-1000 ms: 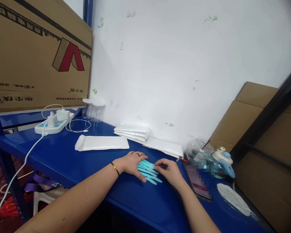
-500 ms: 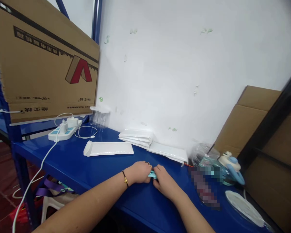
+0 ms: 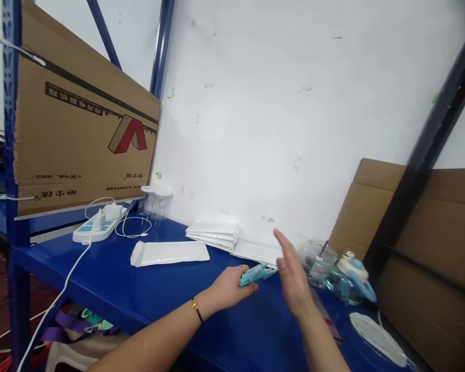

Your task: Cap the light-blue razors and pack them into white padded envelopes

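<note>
My left hand (image 3: 232, 287) is closed around a bundle of thin teal strips (image 3: 258, 274), whose kind I cannot make out. The strips stick out to the right of my fingers, over the blue tabletop (image 3: 170, 289). To the right of the bundle my right hand (image 3: 294, 276) is raised with its fingers stretched out, apart from the strips and holding nothing. Beyond my hands lie a stack of white padded mailers (image 3: 213, 235) and another flat white pile (image 3: 258, 252) against the wall. One single white padded mailer (image 3: 170, 253) lies to the left.
At the left are a power strip (image 3: 95, 230) with chargers and cables, and two clear lidded jars (image 3: 160, 204). A clear container (image 3: 320, 261), a teal bottle with a figure on top (image 3: 352, 276) and a white oval pad (image 3: 377, 338) are at the right, near cardboard (image 3: 366, 206).
My right hand has come away from the teal strips, moved right and up, and opened. The bundle shows more clearly in my left hand. The view has tilted up slightly.
</note>
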A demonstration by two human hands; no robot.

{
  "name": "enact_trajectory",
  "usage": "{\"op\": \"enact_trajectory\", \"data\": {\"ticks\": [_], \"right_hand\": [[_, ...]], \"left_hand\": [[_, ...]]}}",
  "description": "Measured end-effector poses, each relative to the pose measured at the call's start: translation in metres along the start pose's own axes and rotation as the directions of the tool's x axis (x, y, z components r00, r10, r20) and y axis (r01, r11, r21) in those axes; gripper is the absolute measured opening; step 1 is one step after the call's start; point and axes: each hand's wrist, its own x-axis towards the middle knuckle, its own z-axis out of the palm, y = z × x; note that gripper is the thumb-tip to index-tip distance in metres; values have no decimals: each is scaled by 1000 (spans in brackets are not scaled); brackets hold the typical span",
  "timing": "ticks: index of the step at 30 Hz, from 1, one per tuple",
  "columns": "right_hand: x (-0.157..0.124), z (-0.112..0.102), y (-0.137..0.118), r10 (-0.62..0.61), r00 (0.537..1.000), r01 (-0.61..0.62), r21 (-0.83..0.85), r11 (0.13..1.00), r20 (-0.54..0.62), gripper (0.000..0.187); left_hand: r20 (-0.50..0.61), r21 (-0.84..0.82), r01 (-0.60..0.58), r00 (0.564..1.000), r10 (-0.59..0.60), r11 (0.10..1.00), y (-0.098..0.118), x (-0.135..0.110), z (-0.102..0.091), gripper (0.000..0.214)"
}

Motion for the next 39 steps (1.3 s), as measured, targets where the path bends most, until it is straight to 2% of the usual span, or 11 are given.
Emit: {"op": "enact_trajectory", "data": {"ticks": [3,7,10,12,14,16,19,22,27,33,39], "right_hand": [[0,9,-21,-58,969,48,47,998,239,44],[-7,12,-20,141,986,-166,464,870,88,64],[-21,13,-22,163,892,-434,694,575,423,78],[-30,19,-31,57,746,-619,660,427,663,65],[-37,28,-42,58,734,-650,676,346,676,43],[-38,34,-47,172,826,-564,774,289,537,28],[-35,28,-38,380,879,-386,899,208,289,35],[-35,12,-13,530,839,-317,903,289,125,34],[-59,11,23,638,770,-450,717,533,9,36],[-76,30,26,705,700,-579,672,462,118,40],[-74,34,14,684,716,-564,695,446,141,43]], "left_hand": [[-27,-270,-82,997,78,959,13,-2,8,19],[164,-624,138,985,-43,770,25,-14,6,31],[567,-790,494,814,126,362,30,-28,5,43],[679,-734,641,684,268,225,33,-38,8,47],[706,-704,687,649,284,179,35,-46,10,43],[676,-737,630,698,237,245,35,-50,6,35],[547,-684,358,828,123,635,18,-52,-21,58],[98,-211,161,985,-142,964,-26,-57,-68,66],[-424,411,533,830,-363,739,-111,-88,-144,45],[-412,596,607,793,-448,526,-123,-116,-162,39],[-41,226,348,936,-349,910,-51,-130,-131,37]]}}
